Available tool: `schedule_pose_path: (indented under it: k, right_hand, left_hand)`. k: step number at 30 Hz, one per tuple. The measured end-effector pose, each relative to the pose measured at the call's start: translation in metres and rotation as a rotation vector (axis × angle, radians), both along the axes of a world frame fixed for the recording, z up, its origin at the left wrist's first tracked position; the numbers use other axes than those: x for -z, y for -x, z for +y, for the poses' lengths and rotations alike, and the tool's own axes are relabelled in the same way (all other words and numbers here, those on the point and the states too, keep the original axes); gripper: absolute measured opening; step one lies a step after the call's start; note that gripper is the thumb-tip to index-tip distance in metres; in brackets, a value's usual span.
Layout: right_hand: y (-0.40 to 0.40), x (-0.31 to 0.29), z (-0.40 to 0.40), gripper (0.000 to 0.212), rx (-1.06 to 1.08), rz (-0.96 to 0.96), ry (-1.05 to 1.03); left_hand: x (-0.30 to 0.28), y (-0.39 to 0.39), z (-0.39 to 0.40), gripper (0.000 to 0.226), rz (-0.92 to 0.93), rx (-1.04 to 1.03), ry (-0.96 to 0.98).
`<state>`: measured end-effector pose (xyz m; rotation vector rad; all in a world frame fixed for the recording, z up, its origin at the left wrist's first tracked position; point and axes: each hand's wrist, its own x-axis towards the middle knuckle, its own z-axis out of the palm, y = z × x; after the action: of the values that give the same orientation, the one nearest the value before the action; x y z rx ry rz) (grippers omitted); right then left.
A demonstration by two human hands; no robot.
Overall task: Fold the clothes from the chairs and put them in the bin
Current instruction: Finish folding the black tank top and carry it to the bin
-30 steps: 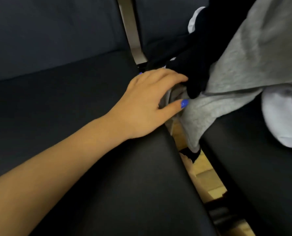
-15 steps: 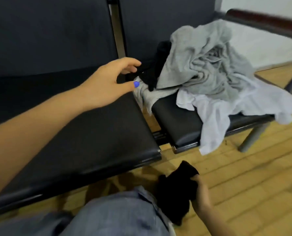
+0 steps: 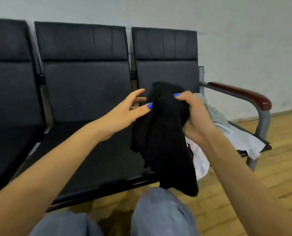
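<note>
Black garment point(image 3: 160, 133) hangs bunched at frame center, above your knees, in front of the bench point(image 3: 83, 150). Your right hand point(image 3: 194, 120) clenches its top edge so the rest drops free, prob. to find an edge. Left hand point(image 3: 124, 111) is released, fingers spread, thumb touching the cloth. Grey + white clothes point(image 3: 227, 132) wait on the right seat. No bin visible.

Single head-worn view, aimed forward and slightly down from a seated position facing the row of chairs point(image 3: 83, 86). Both forearms enter from the lower edge; the hands sit at close range, mid-frame. Wall behind, wooden floor point(image 3: 278, 159) at right.
</note>
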<state>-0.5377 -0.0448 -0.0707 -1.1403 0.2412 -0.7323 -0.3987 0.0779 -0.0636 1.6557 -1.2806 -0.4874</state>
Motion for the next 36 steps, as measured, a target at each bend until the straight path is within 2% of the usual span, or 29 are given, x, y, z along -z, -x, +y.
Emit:
schedule_pose_path:
  k: [2,3,5,7,10,12,14,17,19,21,24,26,28,31,33,36]
  right_hand:
    - [-0.042,-0.051,0.008,0.026,0.003,-0.062,0.141]
    - [-0.064,-0.071,0.012,0.018,0.006,-0.089,0.22]
    - [-0.109,-0.1,0.018,0.011,0.022,-0.153,0.403]
    - [-0.145,-0.116,0.023,0.011,0.085,-0.204,0.56]
    - [-0.186,-0.111,0.024,0.012,0.137,-0.255,0.617]
    - [-0.207,-0.086,0.018,0.012,0.116,-0.228,0.624]
    - [-0.221,-0.043,0.006,0.012,0.066,-0.119,0.643]
    - [-0.23,0.044,-0.021,0.015,-0.071,0.182,0.517]
    - [-0.223,0.103,-0.033,0.016,-0.16,0.395,0.382]
    - [-0.212,0.145,-0.039,0.016,-0.129,0.506,0.222]
    - [-0.202,0.169,-0.048,0.018,-0.028,0.48,-0.048]
    - [-0.201,0.165,-0.051,0.027,-0.014,0.43,-0.167]
    - [-0.199,0.155,-0.052,0.022,-0.032,0.327,-0.223]
    - [-0.189,0.139,-0.061,0.057,-0.032,0.182,-0.26]
    - [-0.182,0.133,-0.068,0.062,-0.036,0.205,-0.235]
    - [-0.173,0.134,-0.069,0.054,-0.023,0.313,-0.184]
  left_hand:
    - [-0.009,-0.01,0.008,0.063,0.429,-0.019,0.116]
    - [-0.014,-0.018,0.012,0.052,0.558,-0.014,0.155]
    - [-0.02,-0.043,0.02,0.044,0.64,-0.03,0.211]
    - [-0.019,-0.074,0.027,0.043,0.679,-0.132,0.266]
    - [-0.006,-0.113,0.035,0.045,0.888,-0.282,0.478]
    - [0.01,-0.131,0.042,0.036,0.97,-0.373,0.583]
    - [0.034,-0.146,0.048,0.032,0.923,-0.535,0.551]
    - [0.092,-0.154,0.054,0.044,0.732,-0.805,0.343]
    - [0.124,-0.15,0.057,0.043,0.601,-0.867,0.227]
    - [0.14,-0.147,0.058,0.036,0.618,-0.867,0.284]
    - [0.13,-0.141,0.058,0.031,0.742,-0.8,0.447]
    - [0.126,-0.134,0.057,0.031,0.706,-0.75,0.472]
    - [0.125,-0.126,0.058,0.033,0.696,-0.703,0.507]
    - [0.128,-0.122,0.062,0.028,0.726,-0.626,0.509]
    - [0.131,-0.123,0.063,0.021,0.593,-0.626,0.399]
    - [0.143,-0.123,0.061,0.023,0.302,-0.589,0.155]
